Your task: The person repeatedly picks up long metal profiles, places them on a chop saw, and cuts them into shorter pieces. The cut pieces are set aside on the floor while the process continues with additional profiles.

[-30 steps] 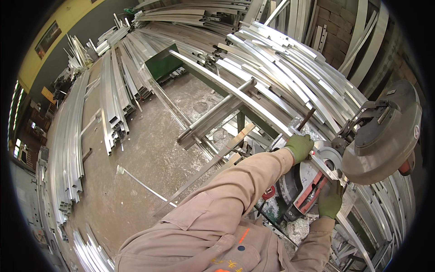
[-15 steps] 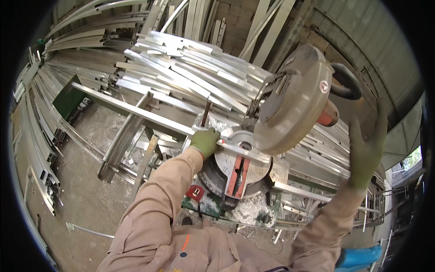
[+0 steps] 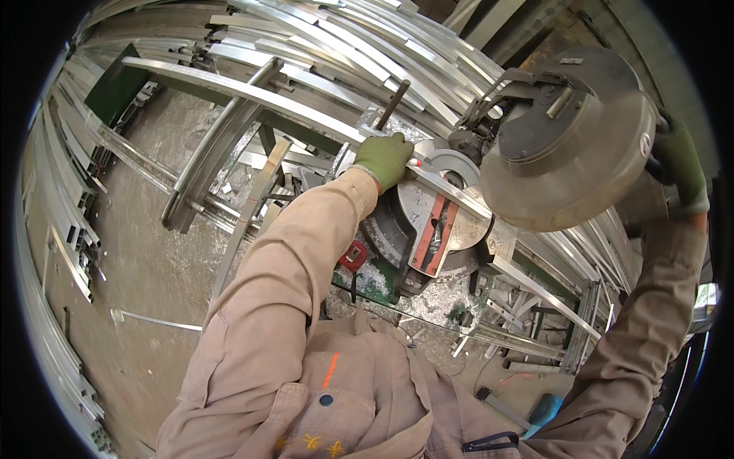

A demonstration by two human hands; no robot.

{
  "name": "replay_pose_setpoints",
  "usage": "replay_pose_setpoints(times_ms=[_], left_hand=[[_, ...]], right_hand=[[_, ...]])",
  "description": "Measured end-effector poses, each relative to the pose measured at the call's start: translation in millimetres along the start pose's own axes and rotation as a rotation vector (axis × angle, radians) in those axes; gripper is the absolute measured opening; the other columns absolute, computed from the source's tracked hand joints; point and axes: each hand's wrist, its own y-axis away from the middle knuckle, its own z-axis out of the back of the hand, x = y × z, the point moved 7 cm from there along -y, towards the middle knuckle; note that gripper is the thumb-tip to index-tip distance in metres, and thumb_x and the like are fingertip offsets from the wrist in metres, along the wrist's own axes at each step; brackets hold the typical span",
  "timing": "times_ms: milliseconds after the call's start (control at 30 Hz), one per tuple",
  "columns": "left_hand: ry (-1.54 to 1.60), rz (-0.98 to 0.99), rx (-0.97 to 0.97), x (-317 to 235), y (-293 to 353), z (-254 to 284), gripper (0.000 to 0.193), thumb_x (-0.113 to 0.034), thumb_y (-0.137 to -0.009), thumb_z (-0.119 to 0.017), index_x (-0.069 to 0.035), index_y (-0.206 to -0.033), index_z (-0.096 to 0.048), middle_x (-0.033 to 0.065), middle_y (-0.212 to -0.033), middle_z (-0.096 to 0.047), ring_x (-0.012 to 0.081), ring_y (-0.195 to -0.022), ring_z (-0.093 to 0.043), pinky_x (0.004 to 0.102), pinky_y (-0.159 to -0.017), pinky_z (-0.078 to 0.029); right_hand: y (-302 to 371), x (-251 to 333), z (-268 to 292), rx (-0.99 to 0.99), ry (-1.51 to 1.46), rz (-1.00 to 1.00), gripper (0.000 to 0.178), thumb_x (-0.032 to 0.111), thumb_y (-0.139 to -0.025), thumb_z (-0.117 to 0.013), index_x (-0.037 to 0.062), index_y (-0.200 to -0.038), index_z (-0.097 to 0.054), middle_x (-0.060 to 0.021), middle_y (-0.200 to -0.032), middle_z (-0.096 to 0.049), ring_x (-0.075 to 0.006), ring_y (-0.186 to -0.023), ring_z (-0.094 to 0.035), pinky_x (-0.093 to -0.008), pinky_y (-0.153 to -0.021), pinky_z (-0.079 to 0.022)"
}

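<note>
My left hand [image 3: 384,159], in a green glove, is closed over a long silver metal profile [image 3: 306,111] where it crosses the mitre saw's round table [image 3: 462,241]. A small white marker-like stick with a red tip [image 3: 414,162] pokes out beside its fingers. To the right, the mitre saw's head [image 3: 569,187] is raised, its big grey guard above the profile's right end. My gloved right hand [image 3: 683,164] is at the dark handle on the head's far right, its fingers wrapped round it and partly hidden. A dark upright rod [image 3: 393,103] stands behind my left hand.
Stacked metal profiles [image 3: 344,38] lie behind the saw, more along the left [image 3: 69,222]. A red tape measure [image 3: 354,255] sits at the bench's front left among metal chips [image 3: 440,302]. A metal support rail [image 3: 218,145] crosses under the long profile. Something blue [image 3: 545,410] is at lower right.
My right hand has moved from open in the air beside the saw to its handle. My left hand stays on the profile. The view has shifted, so the saw appears higher and further right.
</note>
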Motion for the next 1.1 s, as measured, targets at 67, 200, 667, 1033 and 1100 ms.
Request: replay_pose_setpoints(times_ms=[67,200,667,1033,1100], left_hand=[[0.015,0.006,0.016,1.1,0.7,-0.5,0.052,-0.050,-0.104,-0.087,-0.013,-0.138,-0.077,0.0165,-0.141,-0.074,0.0403,-0.125,-0.081,0.0543,-0.101,-0.065],[0.019,0.001,0.033,2.1,-0.6,-2.2,0.052,-0.050,-0.104,-0.087,-0.012,-0.139,-0.077,0.0168,-0.141,-0.074,0.0408,-0.124,-0.081,0.0551,-0.100,-0.065],[-0.017,-0.014,0.012,1.8,-2.8,-3.4,0.046,-0.045,-0.105,-0.086,-0.014,-0.137,-0.079,0.0146,-0.141,-0.076,0.0390,-0.124,-0.083,0.0540,-0.098,-0.067],[0.025,0.011,0.018,3.0,-2.5,-1.5,0.040,-0.038,-0.102,-0.087,-0.013,-0.134,-0.082,0.0138,-0.140,-0.077,0.0394,-0.125,-0.082,0.0537,-0.099,-0.067],[0.041,-0.021,-0.013,2.9,-4.0,-2.2,0.041,-0.039,-0.101,-0.088,-0.013,-0.133,-0.083,0.0149,-0.139,-0.077,0.0404,-0.124,-0.082,0.0541,-0.100,-0.067]], right_hand=[[1.0,-7.2,2.3,-0.123,-0.005,-0.007,0.069,0.010,-0.099,-0.085,0.0024,-0.164,-0.064,-0.0022,-0.138,-0.081,-0.0120,-0.117,-0.077,-0.0317,-0.093,-0.068],[2.0,-10.7,-1.1,-0.136,-0.046,0.014,0.072,0.008,-0.100,-0.085,0.0024,-0.168,-0.060,-0.0047,-0.141,-0.082,-0.0130,-0.119,-0.078,-0.0320,-0.094,-0.067],[213.4,5.0,-130.8,-0.450,0.342,0.316,0.065,0.008,-0.092,-0.091,0.0024,-0.154,-0.077,-0.0227,-0.118,-0.088,-0.0349,-0.104,-0.086,-0.0412,-0.096,-0.064],[257.4,6.7,-172.9,-0.486,0.440,0.425,0.072,0.017,-0.090,-0.094,0.0075,-0.158,-0.074,-0.0230,-0.103,-0.083,-0.0431,-0.088,-0.081,-0.0481,-0.080,-0.062],[259.6,0.5,-174.7,-0.512,0.485,0.380,0.070,0.016,-0.090,-0.093,0.0076,-0.157,-0.074,-0.0238,-0.106,-0.083,-0.0449,-0.092,-0.081,-0.0493,-0.082,-0.062]])
